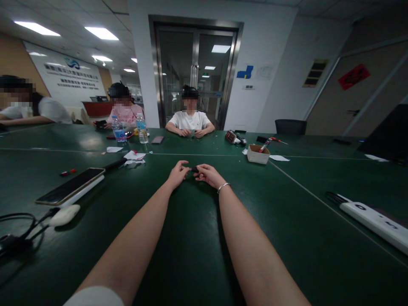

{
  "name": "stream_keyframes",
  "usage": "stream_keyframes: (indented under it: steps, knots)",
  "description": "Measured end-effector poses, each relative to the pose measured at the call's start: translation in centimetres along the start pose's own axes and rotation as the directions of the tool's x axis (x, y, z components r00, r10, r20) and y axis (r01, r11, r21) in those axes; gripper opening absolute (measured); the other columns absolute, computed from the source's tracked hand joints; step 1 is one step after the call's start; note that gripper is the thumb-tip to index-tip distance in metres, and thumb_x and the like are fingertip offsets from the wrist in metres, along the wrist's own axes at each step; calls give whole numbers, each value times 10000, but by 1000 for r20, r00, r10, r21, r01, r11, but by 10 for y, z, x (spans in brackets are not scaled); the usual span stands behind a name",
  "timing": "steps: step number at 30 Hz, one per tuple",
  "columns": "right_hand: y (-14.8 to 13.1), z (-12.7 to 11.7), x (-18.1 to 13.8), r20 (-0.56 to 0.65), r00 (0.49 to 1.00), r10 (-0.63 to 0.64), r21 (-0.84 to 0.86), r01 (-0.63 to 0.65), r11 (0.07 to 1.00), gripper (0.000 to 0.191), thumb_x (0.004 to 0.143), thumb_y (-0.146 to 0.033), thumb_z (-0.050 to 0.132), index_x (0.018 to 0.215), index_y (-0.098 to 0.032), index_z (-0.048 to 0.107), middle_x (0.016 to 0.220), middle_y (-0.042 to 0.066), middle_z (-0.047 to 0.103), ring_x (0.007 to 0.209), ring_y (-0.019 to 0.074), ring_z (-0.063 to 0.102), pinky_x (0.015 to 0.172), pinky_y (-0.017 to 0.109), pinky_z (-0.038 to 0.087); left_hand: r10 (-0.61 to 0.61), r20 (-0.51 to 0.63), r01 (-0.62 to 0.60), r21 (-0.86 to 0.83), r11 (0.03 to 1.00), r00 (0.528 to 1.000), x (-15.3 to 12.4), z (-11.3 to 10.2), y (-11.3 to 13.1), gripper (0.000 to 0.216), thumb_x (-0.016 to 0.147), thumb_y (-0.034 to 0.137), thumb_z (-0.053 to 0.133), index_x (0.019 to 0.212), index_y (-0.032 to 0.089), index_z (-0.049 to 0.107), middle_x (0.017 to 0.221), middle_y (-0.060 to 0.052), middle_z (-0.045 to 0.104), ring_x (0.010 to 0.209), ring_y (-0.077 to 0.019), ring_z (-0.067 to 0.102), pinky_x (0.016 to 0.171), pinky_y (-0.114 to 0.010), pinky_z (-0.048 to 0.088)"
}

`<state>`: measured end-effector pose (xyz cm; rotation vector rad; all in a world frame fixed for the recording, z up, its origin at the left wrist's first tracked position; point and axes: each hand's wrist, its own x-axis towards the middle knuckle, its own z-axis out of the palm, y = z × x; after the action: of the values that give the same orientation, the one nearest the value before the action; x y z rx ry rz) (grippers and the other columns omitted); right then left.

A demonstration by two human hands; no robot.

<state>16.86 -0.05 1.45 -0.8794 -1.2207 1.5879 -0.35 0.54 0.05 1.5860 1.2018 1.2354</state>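
Head view: the person's two forearms reach forward over the green desk (191, 255) and meet near its middle. The left hand (177, 174) and the right hand (208, 174) hold one small dark piece (193, 169) between them. The fingers of each hand are closed on one end of it, thumb against forefinger. The piece sits just above or on the desk surface; which of the two cannot be told. It looks short, narrow and dark, with a paler spot at the left end; finer detail is too small to read. A bracelet (223, 186) circles the right wrist. Judged from this position, the handling is mid-course: both hands are engaged, and no loose part lies beside them. A phone (70, 185) lies well to the left, a cardboard box (257, 154) stands beyond to the right, and a white power strip (372, 221) lies near the right edge. Other people sit across the desk.
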Motion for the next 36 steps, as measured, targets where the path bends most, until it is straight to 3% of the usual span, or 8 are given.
stream_keyframes:
  steps: [16,25,28,36]
  knots:
    - [-2,2,-2,-7,1000,-2,6,2,1000,95,801,-185,624,864,-151,562,554,-16,596,504,83,591,581,264,581,-39,58,40,-13,999,998,-1,0,6,311,802,391,445,973,166,575,667,-16,580,546,-96,513,478,-192,382]
    - [-3,3,-3,-2,1000,8,1,-8,1000,75,811,-140,597,876,-145,560,590,4,623,499,76,584,590,262,579,21,62,-22,26,999,998,0,1,-1,293,795,366,441,957,177,595,624,7,545,549,-100,501,489,-200,383]
    - [-3,3,-2,2,1000,15,-1,-15,1000,82,811,-146,599,884,-143,561,617,14,637,470,61,562,592,258,578,25,41,-26,34,999,999,-1,0,1,286,768,344,487,979,186,598,692,-4,570,604,-110,521,493,-198,386]
    - [-1,1,-1,9,1000,0,9,0,1000,91,805,-125,596,888,-144,562,560,-14,593,536,90,603,608,274,581,26,63,-28,23,999,998,-1,1,3,293,814,358,424,939,164,603,644,-2,539,542,-98,478,474,-200,372]
